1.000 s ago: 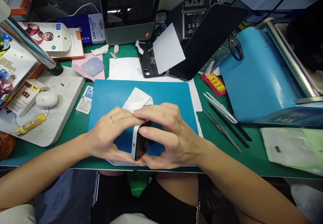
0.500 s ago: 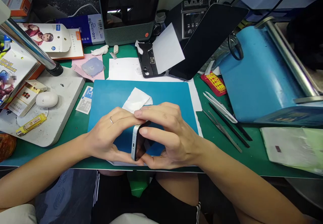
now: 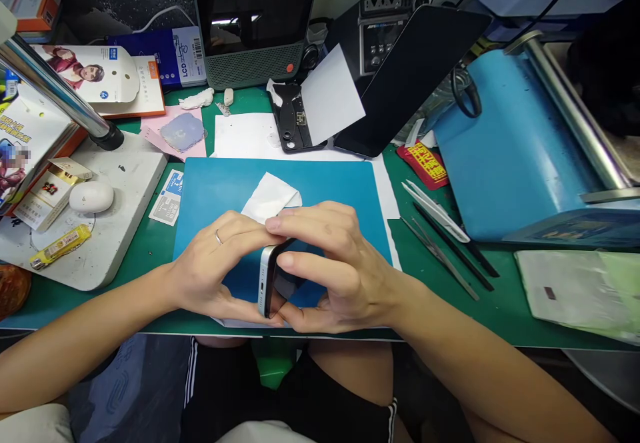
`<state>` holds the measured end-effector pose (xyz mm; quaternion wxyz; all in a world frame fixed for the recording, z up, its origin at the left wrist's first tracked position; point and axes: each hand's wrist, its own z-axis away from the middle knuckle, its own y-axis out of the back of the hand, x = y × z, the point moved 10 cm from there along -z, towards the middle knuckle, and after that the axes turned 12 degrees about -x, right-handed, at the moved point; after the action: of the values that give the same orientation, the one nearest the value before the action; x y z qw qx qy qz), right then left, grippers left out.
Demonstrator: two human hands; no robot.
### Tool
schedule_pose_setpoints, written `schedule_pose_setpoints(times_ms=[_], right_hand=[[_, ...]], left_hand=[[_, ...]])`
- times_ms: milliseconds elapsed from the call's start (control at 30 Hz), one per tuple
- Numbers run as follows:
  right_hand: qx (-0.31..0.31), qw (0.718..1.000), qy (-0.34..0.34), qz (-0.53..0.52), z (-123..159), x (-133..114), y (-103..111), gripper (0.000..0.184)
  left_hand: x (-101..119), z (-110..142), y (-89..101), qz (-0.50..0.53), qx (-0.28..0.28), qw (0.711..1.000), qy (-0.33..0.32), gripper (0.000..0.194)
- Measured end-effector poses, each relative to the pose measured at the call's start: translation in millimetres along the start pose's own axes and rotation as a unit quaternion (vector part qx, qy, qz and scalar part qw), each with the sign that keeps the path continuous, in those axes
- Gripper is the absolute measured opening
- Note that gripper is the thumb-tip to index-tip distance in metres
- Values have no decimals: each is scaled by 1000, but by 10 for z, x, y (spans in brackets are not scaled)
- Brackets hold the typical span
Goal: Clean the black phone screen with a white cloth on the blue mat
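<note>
A smartphone [image 3: 266, 283] stands on its long edge over the blue mat [image 3: 215, 183], its silvery end with the charging port facing me. My left hand [image 3: 215, 266] is closed on it, fingers along the upper edge and thumb at the lower edge. From the other side my right hand [image 3: 330, 270] grips it too, with fingertips at the top edge and near the screen, and the thumb at the bottom. The screen side is partly hidden by the right fingers. A folded white wipe [image 3: 273, 196] lies on the mat just beyond the hands.
Tweezers [image 3: 445, 256] and dark sticks lie to the right, near a blue machine [image 3: 515, 156] with a metal bar. A dark panel [image 3: 410, 83] leans at the back beside an opened phone part [image 3: 287, 116]. On the left are a lamp base [image 3: 125, 203], a lighter [image 3: 60, 246] and an earbud case [image 3: 91, 196].
The phone has turned very slightly in the fingers, and a paler reflection shows on its screen side. Both hands keep almost the same hold and place.
</note>
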<state>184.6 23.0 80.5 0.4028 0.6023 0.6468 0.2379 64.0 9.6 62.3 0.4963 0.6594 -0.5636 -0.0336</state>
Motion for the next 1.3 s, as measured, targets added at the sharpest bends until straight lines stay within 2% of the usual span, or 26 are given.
schedule_pose_setpoints(times_ms=[233, 567, 1067, 1300], right_hand=[[-2, 1000, -6, 1, 10, 10, -5, 37], [5, 999, 18, -40, -1, 24, 13, 34], [-16, 998, 18, -61, 28, 40, -16, 34], [19, 997, 29, -65, -10, 38, 60, 25]], left_hand=[[-25, 22, -15, 4, -10, 1000, 14, 96], [11, 25, -6, -2, -3, 1000, -19, 93], [38, 13, 19, -9, 0, 1000, -28, 94], [29, 7, 18, -15, -5, 1000, -18, 94]])
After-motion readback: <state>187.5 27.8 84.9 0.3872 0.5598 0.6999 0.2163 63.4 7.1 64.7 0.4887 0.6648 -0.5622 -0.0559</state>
